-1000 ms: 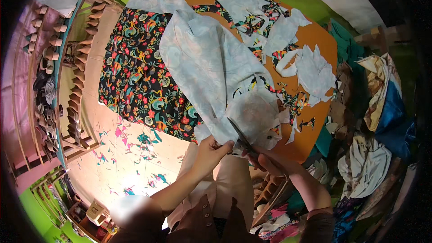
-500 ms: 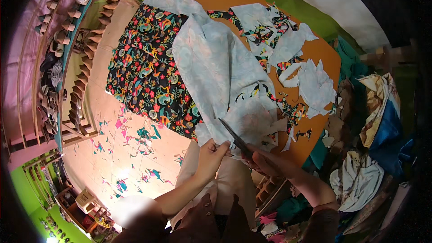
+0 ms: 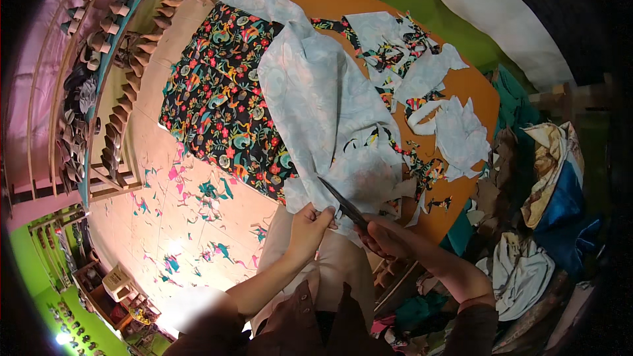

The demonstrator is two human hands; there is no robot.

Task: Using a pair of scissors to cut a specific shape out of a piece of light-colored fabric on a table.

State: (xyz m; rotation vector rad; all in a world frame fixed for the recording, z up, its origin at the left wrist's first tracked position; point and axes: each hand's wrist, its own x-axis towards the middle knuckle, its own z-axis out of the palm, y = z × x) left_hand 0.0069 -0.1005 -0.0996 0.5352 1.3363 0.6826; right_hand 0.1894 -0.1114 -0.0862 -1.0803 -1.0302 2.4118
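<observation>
A large patterned fabric (image 3: 221, 102) drapes over the orange table, its black floral face showing on the left. Its pale reverse (image 3: 310, 86) is folded over in the middle and runs down to the near edge. My left hand (image 3: 310, 227) pinches the fabric's near edge, thumb on top. Close by on the right, my right hand (image 3: 386, 237) is wrapped round the handles of dark scissors (image 3: 341, 203). Their blades point up and left, lying against the pale cloth just beyond my left fingertips. The lower blade's place under the cloth cannot be made out.
Cut fabric scraps (image 3: 461, 135) lie across the right of the orange table (image 3: 484, 102). Small coloured offcuts (image 3: 214, 194) litter the tiled floor at left. Wooden racks (image 3: 109, 125) hold shoe forms further left. Heaped cloths (image 3: 521, 270) fill the right side.
The view has shifted slightly. Both hands, the scissors and the fabric keep nearly the same positions relative to one another.
</observation>
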